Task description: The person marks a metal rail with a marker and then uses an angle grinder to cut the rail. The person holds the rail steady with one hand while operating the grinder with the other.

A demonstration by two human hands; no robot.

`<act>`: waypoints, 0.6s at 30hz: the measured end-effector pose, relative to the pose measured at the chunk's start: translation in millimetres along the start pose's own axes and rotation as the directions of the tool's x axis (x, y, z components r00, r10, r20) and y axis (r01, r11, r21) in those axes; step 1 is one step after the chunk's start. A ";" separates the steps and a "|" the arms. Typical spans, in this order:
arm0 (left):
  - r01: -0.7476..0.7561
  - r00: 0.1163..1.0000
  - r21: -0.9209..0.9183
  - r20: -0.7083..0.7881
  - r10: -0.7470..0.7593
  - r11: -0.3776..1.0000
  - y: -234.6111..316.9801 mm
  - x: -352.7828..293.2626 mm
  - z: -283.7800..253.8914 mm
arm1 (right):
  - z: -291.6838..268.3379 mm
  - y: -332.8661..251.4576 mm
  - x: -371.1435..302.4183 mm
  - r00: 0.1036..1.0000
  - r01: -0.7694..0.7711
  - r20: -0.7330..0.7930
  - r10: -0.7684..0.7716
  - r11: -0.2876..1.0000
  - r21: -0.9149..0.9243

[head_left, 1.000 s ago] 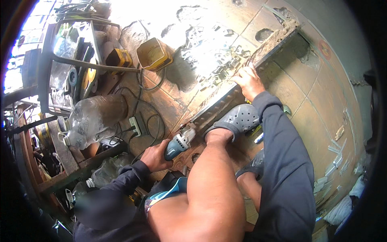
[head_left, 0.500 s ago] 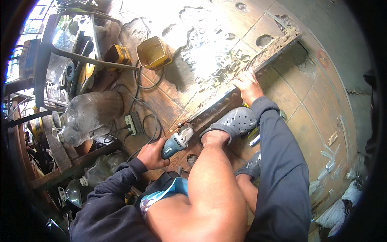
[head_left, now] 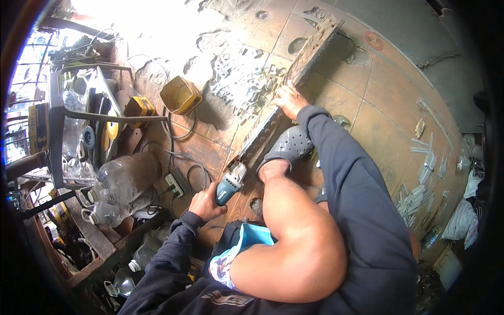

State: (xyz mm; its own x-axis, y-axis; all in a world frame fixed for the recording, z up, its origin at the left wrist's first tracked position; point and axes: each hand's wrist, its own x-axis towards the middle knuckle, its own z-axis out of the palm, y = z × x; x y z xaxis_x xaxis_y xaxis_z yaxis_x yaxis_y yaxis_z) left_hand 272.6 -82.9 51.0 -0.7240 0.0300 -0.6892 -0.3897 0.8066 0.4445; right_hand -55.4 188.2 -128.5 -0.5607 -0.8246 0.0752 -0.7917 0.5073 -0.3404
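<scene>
While I watch remotely, my left hand (head_left: pixel 207 203) is wrapped around a teal, barrel-shaped angle grinder (head_left: pixel 229 190), its head at the near end of a long dark metal bar (head_left: pixel 262 134) on the brown tiled floor (head_left: pixel 391 100). My right hand (head_left: pixel 291 101) lies across the bar, fingers bent; I cannot tell whether it grips. A grey perforated clog (head_left: pixel 290 144) stands near the bar.
</scene>
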 end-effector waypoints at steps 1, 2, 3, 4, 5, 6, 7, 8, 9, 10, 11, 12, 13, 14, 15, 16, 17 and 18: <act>0.002 1.000 0.005 0.004 -0.002 1.000 -1.1 1.1 -0.3 | 1.0 0.8 -1.3 0.999 0.017 -0.048 -0.017 1.000 0.004; 0.016 1.000 0.006 0.019 -0.016 1.000 -2.3 2.3 -0.8 | 2.2 1.7 -2.4 0.998 0.020 -0.056 -0.019 1.000 0.017; 0.010 1.000 -0.003 0.014 -0.010 1.000 -3.2 3.2 -0.7 | 3.5 2.4 -4.0 0.998 0.025 -0.061 -0.023 0.999 0.031; 0.006 1.000 -0.005 0.007 -0.006 1.000 -3.9 3.5 -0.5 | 4.7 3.3 -5.7 0.999 0.015 -0.034 -0.015 1.000 -0.007; 0.004 1.000 0.000 -0.002 -0.004 1.000 -4.4 4.0 -0.3 | 5.7 4.5 -6.8 0.997 0.026 -0.071 -0.025 1.000 0.012; -0.004 1.000 -0.008 0.000 0.004 1.000 -4.8 4.6 0.0 | 6.7 4.9 -8.3 0.994 0.037 -0.106 -0.033 0.999 0.034; 0.003 1.000 -0.013 0.010 -0.002 1.000 -4.9 5.0 0.1 | 7.3 5.1 -9.3 0.986 0.061 -0.157 -0.051 0.996 0.058; 0.002 1.000 -0.013 0.009 -0.002 1.000 -5.1 5.3 -0.2 | 7.2 6.1 -9.8 0.986 0.067 -0.156 -0.057 0.996 0.064; 0.005 1.000 -0.006 0.005 -0.005 1.000 -5.1 5.9 -0.6 | 7.1 6.5 -9.6 0.988 0.060 -0.148 -0.050 0.996 0.061; 0.037 0.999 -0.005 0.034 -0.037 0.999 -5.2 6.2 -1.2 | 6.5 6.7 -10.2 0.984 0.072 -0.165 -0.062 0.996 0.056; 0.026 0.999 -0.009 0.032 -0.026 1.000 -5.6 6.9 -2.1 | 5.7 7.1 -10.0 0.982 0.083 -0.174 -0.073 0.995 0.052; 0.025 0.999 -0.004 0.033 -0.025 1.000 -5.8 7.3 -2.7 | 4.6 7.5 -10.3 0.984 0.092 -0.154 -0.086 0.995 0.036; 0.035 0.998 0.010 0.051 -0.035 0.999 -5.9 7.0 -3.2 | 3.5 7.8 -10.3 0.984 0.100 -0.153 -0.093 0.994 0.038; 0.038 0.998 -0.011 0.044 -0.037 0.999 -6.4 7.3 -4.0 | 2.3 8.2 -10.4 0.983 0.106 -0.152 -0.099 0.994 0.041; 0.049 0.997 -0.021 0.054 -0.048 0.999 -7.0 7.7 -4.8 | 1.2 8.1 -10.6 0.983 0.109 -0.151 -0.101 0.993 0.046; 0.053 0.997 -0.015 0.057 -0.052 0.998 -7.4 7.2 -5.4 | -0.1 9.0 -10.6 0.986 0.114 -0.128 -0.107 0.992 0.048; 0.046 0.997 -0.027 0.055 -0.045 0.999 -7.8 6.9 -5.7 | -0.8 9.0 -10.5 0.984 0.124 -0.139 -0.114 0.990 0.065; 0.030 0.999 -0.026 0.042 -0.029 0.999 -8.2 7.5 -5.8 | -1.7 9.4 -10.7 0.981 0.132 -0.151 -0.119 0.988 0.079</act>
State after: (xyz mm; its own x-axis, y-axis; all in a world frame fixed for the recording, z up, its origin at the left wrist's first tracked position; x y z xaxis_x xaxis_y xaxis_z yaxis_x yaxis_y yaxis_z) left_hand 267.1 -92.7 45.4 -0.6882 0.0312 -0.7248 -0.4257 0.7917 0.4382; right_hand -57.3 202.2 -130.9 -0.4931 -0.8315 0.2559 -0.8368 0.3729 -0.4009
